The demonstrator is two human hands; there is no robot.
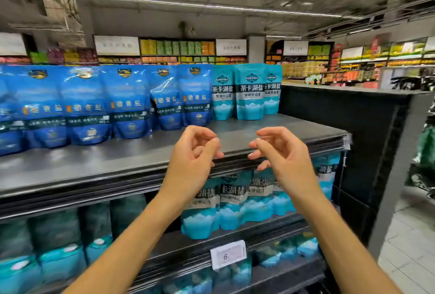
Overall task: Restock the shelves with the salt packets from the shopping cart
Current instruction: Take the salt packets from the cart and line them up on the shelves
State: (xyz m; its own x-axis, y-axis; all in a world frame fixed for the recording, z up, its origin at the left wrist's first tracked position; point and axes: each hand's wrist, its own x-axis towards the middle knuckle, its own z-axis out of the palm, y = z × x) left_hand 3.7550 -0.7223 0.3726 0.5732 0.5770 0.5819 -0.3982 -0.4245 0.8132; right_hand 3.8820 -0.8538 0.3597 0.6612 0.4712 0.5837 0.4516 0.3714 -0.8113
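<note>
From the head camera, both bare hands are raised side by side in front of the edge of the top shelf [113, 161], apart from each other with a gap between them. The left hand [195, 150] has its fingers loosely curled and holds nothing; the right hand [280, 150] mirrors it, fingers relaxed and half bent, also empty. Neither hand touches a packet.

Just beyond the hands, further back on the top shelf, three teal salt packets [250, 92] stand upright, the middle one slightly in front of the other two. To the left of the left hand, a row of dark blue salt packets [128, 103] stands along the same shelf, some leaning a little.

Below the hands, on the next shelf down, more teal packets [233, 202] stand in a row, partly hidden behind the forearms. Lower still, under the left forearm, a white price tag [227, 255] is clipped to a shelf edge. The shopping cart is out of view.
</note>
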